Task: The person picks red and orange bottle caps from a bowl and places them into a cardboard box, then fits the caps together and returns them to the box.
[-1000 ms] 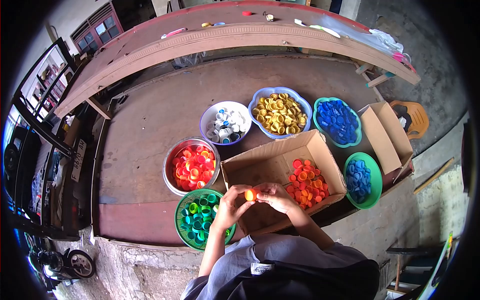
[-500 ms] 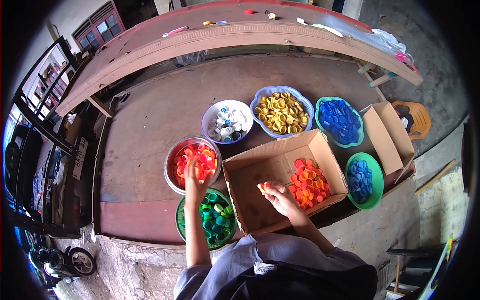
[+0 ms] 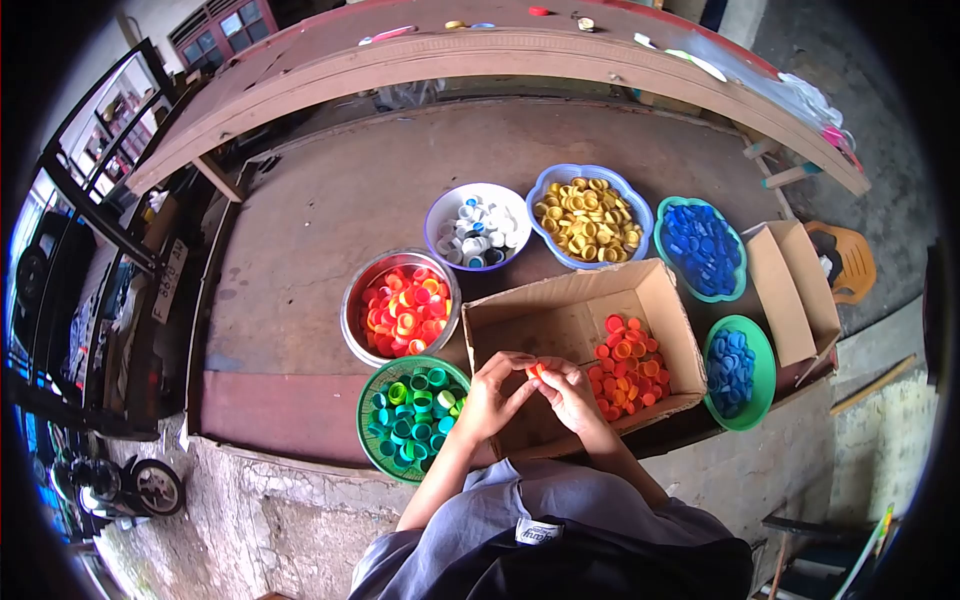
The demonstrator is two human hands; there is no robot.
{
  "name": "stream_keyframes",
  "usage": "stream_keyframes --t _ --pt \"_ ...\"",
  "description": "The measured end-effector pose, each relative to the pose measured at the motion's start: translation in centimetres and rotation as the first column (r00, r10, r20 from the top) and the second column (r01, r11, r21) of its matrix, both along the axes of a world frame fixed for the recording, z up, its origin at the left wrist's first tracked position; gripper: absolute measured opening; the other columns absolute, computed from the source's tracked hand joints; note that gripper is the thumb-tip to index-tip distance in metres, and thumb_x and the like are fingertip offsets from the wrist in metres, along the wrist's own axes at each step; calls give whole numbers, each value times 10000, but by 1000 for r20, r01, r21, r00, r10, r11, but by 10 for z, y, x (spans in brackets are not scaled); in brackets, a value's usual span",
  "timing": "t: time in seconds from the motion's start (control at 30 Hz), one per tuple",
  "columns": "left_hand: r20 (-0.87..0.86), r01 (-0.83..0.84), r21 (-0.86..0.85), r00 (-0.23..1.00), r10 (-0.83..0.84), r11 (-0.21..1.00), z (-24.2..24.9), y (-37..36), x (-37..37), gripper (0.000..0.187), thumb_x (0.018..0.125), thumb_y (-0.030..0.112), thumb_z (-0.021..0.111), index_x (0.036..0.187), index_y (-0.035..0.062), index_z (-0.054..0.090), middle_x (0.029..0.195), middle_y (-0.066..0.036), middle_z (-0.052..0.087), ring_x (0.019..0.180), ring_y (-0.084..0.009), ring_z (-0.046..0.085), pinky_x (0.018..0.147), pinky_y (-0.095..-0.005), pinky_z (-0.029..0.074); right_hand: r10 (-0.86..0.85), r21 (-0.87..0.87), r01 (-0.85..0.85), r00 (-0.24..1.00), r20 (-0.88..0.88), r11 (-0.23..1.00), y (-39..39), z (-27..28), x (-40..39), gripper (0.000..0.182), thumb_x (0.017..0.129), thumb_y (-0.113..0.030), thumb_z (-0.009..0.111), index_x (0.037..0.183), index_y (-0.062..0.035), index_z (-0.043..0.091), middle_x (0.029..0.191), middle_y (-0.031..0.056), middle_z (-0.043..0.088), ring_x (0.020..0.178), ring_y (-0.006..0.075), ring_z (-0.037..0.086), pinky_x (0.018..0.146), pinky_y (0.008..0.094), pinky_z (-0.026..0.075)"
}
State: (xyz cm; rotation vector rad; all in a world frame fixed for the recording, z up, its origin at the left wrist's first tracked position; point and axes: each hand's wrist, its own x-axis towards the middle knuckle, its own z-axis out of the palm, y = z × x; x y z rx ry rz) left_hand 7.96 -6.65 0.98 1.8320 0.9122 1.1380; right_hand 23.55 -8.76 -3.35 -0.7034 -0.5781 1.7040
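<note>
Now | left hand (image 3: 497, 398) back from the red-cap bowl (image 3: 352, 300), meeting right hand (image 3: 570, 392) | both pinched an orange cap (image 3: 537, 369) over the cardboard box (image 3: 560, 322) | another cap under handling.

Worn brown wooden table (image 3: 330, 210), curved bench (image 3: 300, 85) behind, concrete floor (image 3: 880, 100), daylight

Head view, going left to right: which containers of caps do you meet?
Steel bowl of red caps → white bowl of white caps → scalloped bowl of yellow caps → teal bowl of dark blue caps → green bowl of blue caps. Green basket and cardboard box overlap others, so omitted.
</note>
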Motion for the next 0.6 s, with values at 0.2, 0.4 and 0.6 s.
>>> stream_keyframes --t 0.2,0.4,0.6 --pt "-62 -120 -69 991 116 990 5 -11 -10 462 753 73 665 1179 12 495 1004 -122 626 930 -210 606 819 -321 463 3 -80 -2 1000 12 997 -4 -7 -9 186 846 -78 553 1020 -11 555 1012 101 602 898 133 600 752 225 517" --pt "-68 -407 52 910 410 912 1 36 -62 471 714 -65 624 1161 9 495 959 -130 621 931 -226 596 807 -329 473 2 -104 -2 1000 -7 995 -2 -2 -9 184 846 -35 514 1021 2 557 1038 167 594 847 174 625 713 227 535" --pt "-319 -455 232 800 509 860 -24 74 -97 627 685 95 701 1234 3 413 1226 -199 459 1146 -346 418 966 -426 340 -29 -74 30 1000 10 997 -3 -7 -5 191 862 -113 524 1023 -22 570 1022 151 604 836 183 619 754 280 507"
